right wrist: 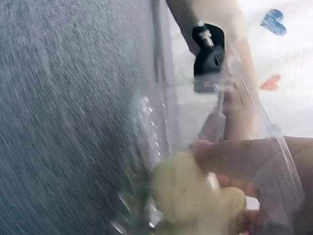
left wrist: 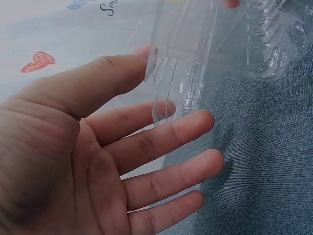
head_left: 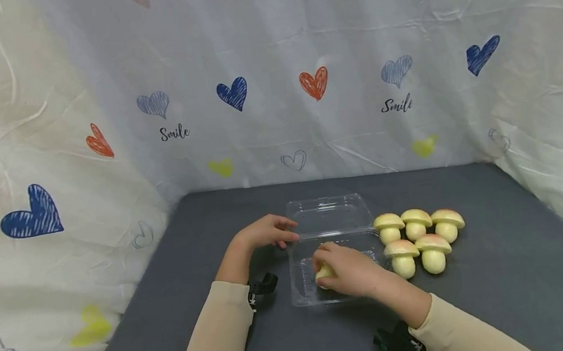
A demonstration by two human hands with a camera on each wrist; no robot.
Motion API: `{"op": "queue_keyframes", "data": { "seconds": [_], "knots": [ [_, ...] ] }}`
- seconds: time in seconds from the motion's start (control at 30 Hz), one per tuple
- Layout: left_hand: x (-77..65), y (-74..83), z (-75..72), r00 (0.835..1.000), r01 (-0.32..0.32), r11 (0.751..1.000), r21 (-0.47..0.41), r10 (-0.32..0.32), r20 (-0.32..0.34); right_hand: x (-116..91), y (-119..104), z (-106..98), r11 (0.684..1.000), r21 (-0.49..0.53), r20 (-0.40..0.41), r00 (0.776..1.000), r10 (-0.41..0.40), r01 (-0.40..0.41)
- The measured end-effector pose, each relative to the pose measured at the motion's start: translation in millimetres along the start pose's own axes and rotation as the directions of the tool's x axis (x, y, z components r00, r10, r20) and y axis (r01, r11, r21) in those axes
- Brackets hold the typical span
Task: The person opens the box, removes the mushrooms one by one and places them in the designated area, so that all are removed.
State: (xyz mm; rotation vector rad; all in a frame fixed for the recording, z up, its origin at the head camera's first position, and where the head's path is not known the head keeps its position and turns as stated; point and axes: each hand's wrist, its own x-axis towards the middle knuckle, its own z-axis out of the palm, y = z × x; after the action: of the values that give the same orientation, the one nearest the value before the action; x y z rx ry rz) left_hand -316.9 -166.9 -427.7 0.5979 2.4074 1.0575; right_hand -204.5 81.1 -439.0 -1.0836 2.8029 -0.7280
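Observation:
A hinged clear plastic container (head_left: 299,289) lies with its lid (head_left: 329,216) folded back. My right hand (head_left: 349,269) reaches into its base and grips a pale yellow mushroom (head_left: 325,273), mostly covered by the fingers in the head view. Blurred in the right wrist view, the same mushroom (right wrist: 181,186) shows beyond the plastic wall, under the thumb. At the container's left edge, by the hinge, is my left hand (head_left: 269,232). Its fingers (left wrist: 166,139) are extended and spread, and the thumb tip comes right at the plastic rim in the left wrist view.
Several mushrooms with yellow, partly reddish caps, such as a front one (head_left: 433,253), stand in two rows just right of the container. The dark grey tabletop (head_left: 508,288) meets white curtains (head_left: 276,130) printed with hearts at the back and sides.

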Motion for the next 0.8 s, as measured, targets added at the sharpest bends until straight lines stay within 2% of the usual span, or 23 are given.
{"op": "queue_keyframes", "data": {
  "seconds": [0.07, 0.23, 0.4, 0.47, 0.57, 0.8],
  "knots": [
    [0.4, 0.6, 1.1, 1.0, 0.009, 1.0, -0.003, -0.009, -0.001, -1, 1, -6, 0.999, 0.017, 0.002, 0.999, 0.037, -0.037],
    [-4.1, 0.2, 2.5, 0.998, 0.051, 0.999, -0.017, -0.052, -0.02, -3, 4, -20, 0.985, 0.091, 0.078, 0.987, 0.138, -0.145],
    [1.5, 4.5, 5.3, 1.0, 0.01, 1.0, -0.014, -0.01, -0.006, -13, 5, -32, 0.957, 0.012, 0.097, 0.953, 0.287, -0.29],
    [2.6, 3.0, 6.3, 1.0, -0.002, 1.0, -0.02, 0.002, -0.008, -14, 6, -35, 0.957, -0.002, 0.099, 0.952, 0.289, -0.29],
    [3.5, 2.0, 7.1, 1.0, -0.002, 0.999, -0.034, 0.002, -0.008, -16, 9, -43, 0.97, 0.04, 0.101, 0.967, 0.234, -0.239],
    [1.9, 2.0, 6.9, 1.0, 0.002, 0.999, -0.039, -0.002, -0.002, -29, 24, -74, 0.975, 0.1, 0.102, 0.977, 0.19, -0.2]
  ]
}}
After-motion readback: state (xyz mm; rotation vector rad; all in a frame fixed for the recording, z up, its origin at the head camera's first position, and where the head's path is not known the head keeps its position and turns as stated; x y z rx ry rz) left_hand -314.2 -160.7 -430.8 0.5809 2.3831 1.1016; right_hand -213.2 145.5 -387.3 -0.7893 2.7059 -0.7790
